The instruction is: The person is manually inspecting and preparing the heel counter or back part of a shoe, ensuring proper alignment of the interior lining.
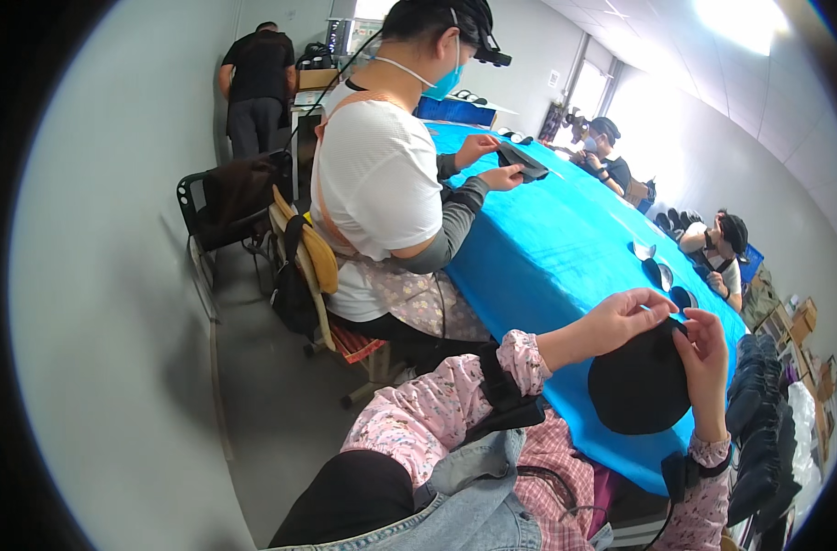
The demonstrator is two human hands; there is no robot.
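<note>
A black rounded flat piece [639, 384], which looks like fabric, hangs in front of me over the near end of the blue-covered table [547, 266]. My left hand [628, 317] pinches its upper edge, thumb and fingers close together. On the other side, my right hand [705, 354] grips the same piece near its top right edge, with the thumb on its face. Both hands' fingertips come close to each other at the top. Just beyond them lie several curved, dark-and-light visor-shaped pieces [657, 275] on the table.
A co-worker [382, 174] sits at my left, handling a dark piece [525, 163]. Two more people [722, 248] work along the table's far side. Dark stacked items [758, 422] stand at the right. Chairs [294, 248] and a standing person [258, 87] are at the left.
</note>
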